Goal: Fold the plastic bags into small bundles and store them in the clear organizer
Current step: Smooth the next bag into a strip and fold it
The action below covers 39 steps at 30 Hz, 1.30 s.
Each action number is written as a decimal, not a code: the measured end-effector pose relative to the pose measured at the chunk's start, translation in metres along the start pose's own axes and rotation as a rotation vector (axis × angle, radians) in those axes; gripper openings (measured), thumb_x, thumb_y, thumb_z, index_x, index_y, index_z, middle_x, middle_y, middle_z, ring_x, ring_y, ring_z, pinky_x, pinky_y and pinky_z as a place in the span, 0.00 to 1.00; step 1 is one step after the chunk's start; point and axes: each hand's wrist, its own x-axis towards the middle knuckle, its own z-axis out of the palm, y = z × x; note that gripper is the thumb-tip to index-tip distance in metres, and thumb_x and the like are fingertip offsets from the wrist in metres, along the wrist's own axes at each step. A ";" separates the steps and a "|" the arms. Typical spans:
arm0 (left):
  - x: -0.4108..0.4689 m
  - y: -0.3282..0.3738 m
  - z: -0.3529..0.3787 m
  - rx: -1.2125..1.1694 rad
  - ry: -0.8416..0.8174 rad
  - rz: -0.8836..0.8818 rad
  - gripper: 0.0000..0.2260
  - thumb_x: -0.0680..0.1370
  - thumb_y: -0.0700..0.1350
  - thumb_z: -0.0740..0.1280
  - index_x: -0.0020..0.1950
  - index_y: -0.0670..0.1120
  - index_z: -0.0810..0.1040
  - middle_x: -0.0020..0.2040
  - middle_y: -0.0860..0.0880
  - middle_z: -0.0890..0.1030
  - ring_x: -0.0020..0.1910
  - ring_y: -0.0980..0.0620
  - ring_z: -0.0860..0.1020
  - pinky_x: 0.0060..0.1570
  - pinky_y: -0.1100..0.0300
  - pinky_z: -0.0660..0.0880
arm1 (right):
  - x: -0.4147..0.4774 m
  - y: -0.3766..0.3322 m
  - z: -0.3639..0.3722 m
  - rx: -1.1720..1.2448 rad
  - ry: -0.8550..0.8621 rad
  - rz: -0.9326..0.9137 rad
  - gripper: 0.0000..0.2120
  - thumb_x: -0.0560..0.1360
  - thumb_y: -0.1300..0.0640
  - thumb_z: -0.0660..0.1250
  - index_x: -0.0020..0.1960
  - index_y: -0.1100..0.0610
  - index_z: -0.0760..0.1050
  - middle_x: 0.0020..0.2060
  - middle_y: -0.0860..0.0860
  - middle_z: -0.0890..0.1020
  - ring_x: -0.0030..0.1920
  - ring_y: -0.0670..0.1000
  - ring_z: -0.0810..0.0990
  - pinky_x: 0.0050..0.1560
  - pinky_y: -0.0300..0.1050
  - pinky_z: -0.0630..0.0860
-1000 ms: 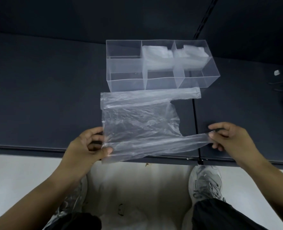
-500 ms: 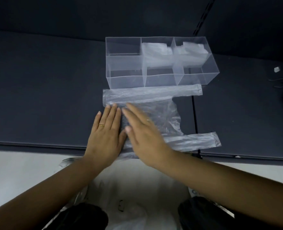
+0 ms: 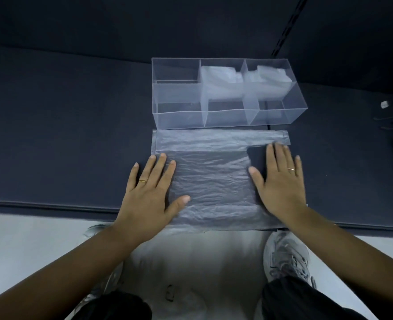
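A clear plastic bag (image 3: 210, 179) lies spread flat on the dark table (image 3: 64, 135) in the middle of the frame. Its near edge runs along the table's front lip, and its far edge lies just below the front wall of the clear organizer (image 3: 225, 116), with only a thin strip of table between them. One long handle strip of the bag stretches rightward along that far edge, ending near the organizer's lower right corner.

The left hand (image 3: 149, 195) rests palm down with fingers spread on the bag's left edge, thumb pointing in over the plastic; it grips nothing. The right hand (image 3: 278, 183) also lies flat and open, fingers together, pressing at the bag's right side. Its fingertips reach the handle strip, and it holds nothing.

The organizer sits in the upper centre, divided into compartments. Folded white bundles (image 3: 218, 82) fill the back middle and back right ones. The left and front compartments look empty.

Wide bare table extends to the left and right of the bag. Below the table's front edge, pale floor and a grey shoe (image 3: 285, 257) show.
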 end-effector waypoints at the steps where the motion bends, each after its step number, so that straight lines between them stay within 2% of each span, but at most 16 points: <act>1: 0.003 0.000 -0.003 -0.033 0.030 -0.012 0.36 0.75 0.68 0.36 0.78 0.49 0.46 0.78 0.49 0.46 0.77 0.51 0.42 0.75 0.48 0.40 | 0.001 -0.002 -0.005 0.017 0.033 0.008 0.39 0.75 0.36 0.35 0.78 0.58 0.44 0.78 0.54 0.46 0.78 0.53 0.42 0.76 0.53 0.39; 4: 0.027 0.001 -0.011 -0.049 0.097 0.049 0.33 0.79 0.62 0.40 0.77 0.43 0.54 0.78 0.47 0.50 0.77 0.50 0.46 0.75 0.51 0.41 | 0.009 -0.036 -0.014 0.167 0.114 -0.205 0.32 0.80 0.41 0.47 0.78 0.57 0.48 0.78 0.53 0.49 0.78 0.52 0.45 0.76 0.50 0.41; 6: 0.048 -0.001 -0.011 -0.040 0.087 0.087 0.32 0.80 0.61 0.40 0.78 0.42 0.50 0.78 0.47 0.47 0.77 0.51 0.44 0.75 0.55 0.39 | 0.017 -0.066 -0.012 0.259 0.067 -0.381 0.30 0.82 0.44 0.49 0.78 0.55 0.48 0.78 0.51 0.48 0.78 0.49 0.44 0.75 0.45 0.38; 8: 0.062 -0.007 -0.006 0.014 0.036 0.088 0.33 0.79 0.63 0.38 0.78 0.43 0.45 0.79 0.47 0.45 0.77 0.52 0.42 0.74 0.57 0.36 | 0.026 -0.078 -0.005 0.274 0.002 -0.420 0.30 0.82 0.43 0.49 0.78 0.55 0.46 0.78 0.50 0.47 0.77 0.48 0.42 0.74 0.42 0.35; 11: 0.065 -0.018 0.003 0.050 0.028 0.055 0.35 0.76 0.63 0.37 0.78 0.44 0.42 0.78 0.47 0.42 0.77 0.53 0.41 0.73 0.57 0.35 | 0.037 -0.051 0.006 0.144 0.008 -0.349 0.32 0.80 0.39 0.47 0.78 0.53 0.43 0.78 0.50 0.44 0.77 0.48 0.40 0.74 0.45 0.34; 14: 0.063 -0.024 0.001 0.036 0.008 0.028 0.33 0.78 0.62 0.39 0.78 0.44 0.42 0.78 0.48 0.41 0.77 0.53 0.40 0.74 0.57 0.35 | 0.039 -0.002 0.010 0.099 0.057 -0.223 0.33 0.80 0.39 0.47 0.79 0.55 0.46 0.78 0.51 0.47 0.78 0.50 0.43 0.76 0.48 0.39; 17: 0.044 -0.027 -0.009 -0.049 0.062 0.111 0.31 0.81 0.60 0.45 0.78 0.43 0.52 0.78 0.46 0.50 0.77 0.52 0.45 0.75 0.56 0.38 | 0.033 0.036 0.007 0.137 0.086 -0.040 0.32 0.80 0.42 0.48 0.78 0.59 0.49 0.78 0.55 0.49 0.78 0.53 0.46 0.76 0.53 0.43; 19: 0.014 -0.027 -0.012 -0.115 0.133 0.234 0.29 0.81 0.59 0.48 0.75 0.42 0.62 0.77 0.44 0.58 0.76 0.49 0.54 0.75 0.53 0.46 | 0.020 0.041 0.001 0.164 0.150 -0.007 0.32 0.81 0.43 0.47 0.78 0.62 0.50 0.78 0.57 0.51 0.77 0.56 0.48 0.76 0.55 0.45; 21: -0.023 -0.025 -0.008 -0.128 0.120 0.346 0.29 0.81 0.61 0.52 0.74 0.42 0.65 0.75 0.44 0.62 0.75 0.47 0.59 0.74 0.49 0.53 | -0.002 0.022 -0.008 0.288 0.199 -0.125 0.31 0.81 0.43 0.49 0.77 0.62 0.53 0.77 0.58 0.55 0.77 0.56 0.52 0.76 0.54 0.49; 23: -0.052 -0.025 0.001 -0.083 0.087 0.418 0.29 0.79 0.60 0.57 0.74 0.43 0.65 0.75 0.45 0.64 0.74 0.47 0.61 0.72 0.48 0.57 | -0.033 -0.013 -0.013 0.461 0.094 -0.361 0.32 0.79 0.40 0.53 0.77 0.57 0.55 0.77 0.53 0.56 0.77 0.52 0.53 0.75 0.50 0.52; 26: -0.068 -0.029 0.007 -0.074 0.167 0.457 0.20 0.80 0.47 0.61 0.71 0.43 0.70 0.72 0.47 0.69 0.72 0.48 0.66 0.70 0.49 0.62 | -0.072 -0.060 -0.008 0.453 -0.097 -0.745 0.35 0.76 0.35 0.57 0.77 0.54 0.57 0.77 0.49 0.54 0.77 0.49 0.53 0.75 0.46 0.52; 28: -0.065 -0.028 0.002 -0.146 0.267 0.442 0.15 0.79 0.40 0.61 0.65 0.43 0.77 0.67 0.47 0.75 0.68 0.48 0.72 0.67 0.49 0.67 | -0.080 -0.077 0.001 0.376 -0.102 -0.840 0.34 0.74 0.40 0.64 0.74 0.56 0.63 0.76 0.53 0.60 0.75 0.53 0.60 0.73 0.50 0.58; 31: -0.059 -0.019 -0.008 -0.255 0.356 0.411 0.10 0.78 0.43 0.65 0.55 0.43 0.83 0.57 0.49 0.82 0.61 0.50 0.78 0.62 0.51 0.72 | -0.080 -0.082 0.005 0.373 -0.055 -0.735 0.27 0.70 0.50 0.73 0.66 0.58 0.74 0.69 0.55 0.72 0.64 0.58 0.74 0.64 0.51 0.70; 34: -0.053 -0.012 -0.022 -0.398 0.281 0.314 0.12 0.78 0.48 0.64 0.51 0.45 0.85 0.50 0.52 0.84 0.54 0.54 0.81 0.58 0.59 0.73 | -0.075 -0.069 0.004 0.498 0.122 -0.654 0.11 0.72 0.55 0.69 0.53 0.58 0.81 0.57 0.53 0.80 0.54 0.54 0.80 0.58 0.45 0.71; 35: -0.052 -0.013 -0.028 -0.465 0.235 0.256 0.13 0.78 0.50 0.63 0.51 0.46 0.85 0.49 0.53 0.84 0.53 0.56 0.80 0.57 0.63 0.72 | -0.073 -0.061 0.002 0.538 0.166 -0.628 0.10 0.74 0.55 0.67 0.51 0.59 0.82 0.55 0.52 0.82 0.53 0.52 0.80 0.57 0.42 0.72; 39: -0.048 -0.026 -0.052 -0.842 0.027 0.002 0.07 0.75 0.53 0.65 0.48 0.62 0.83 0.47 0.63 0.84 0.48 0.65 0.80 0.48 0.75 0.72 | -0.069 -0.018 -0.015 0.612 0.112 -0.459 0.09 0.78 0.59 0.65 0.54 0.58 0.83 0.55 0.48 0.82 0.56 0.48 0.80 0.61 0.38 0.71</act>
